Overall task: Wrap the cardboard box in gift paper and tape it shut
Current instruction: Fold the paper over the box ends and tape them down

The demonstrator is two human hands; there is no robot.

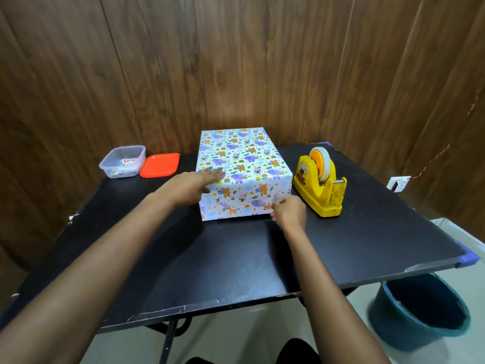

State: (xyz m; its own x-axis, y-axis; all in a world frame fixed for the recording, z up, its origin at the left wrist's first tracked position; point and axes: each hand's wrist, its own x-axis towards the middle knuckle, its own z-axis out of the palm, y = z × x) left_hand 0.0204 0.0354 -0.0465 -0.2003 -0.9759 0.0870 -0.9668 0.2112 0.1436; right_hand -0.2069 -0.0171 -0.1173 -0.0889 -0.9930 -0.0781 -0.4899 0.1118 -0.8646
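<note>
At frame centre, on the table (236, 258), stands the cardboard box (241, 153). My left hand (199, 183) lies flat, steadying its top. My right hand (287, 210) pinches gift paper (244, 195) at the lower-right corner, apparently holding a fold; tape dispenser (319, 187) waits just right.

Small indoor craft corner, likely home or office: wood-panel walls (157, 74), black folding table (236, 258), tape dispenser (319, 187), bin (420, 311) on tiled floor.
</note>
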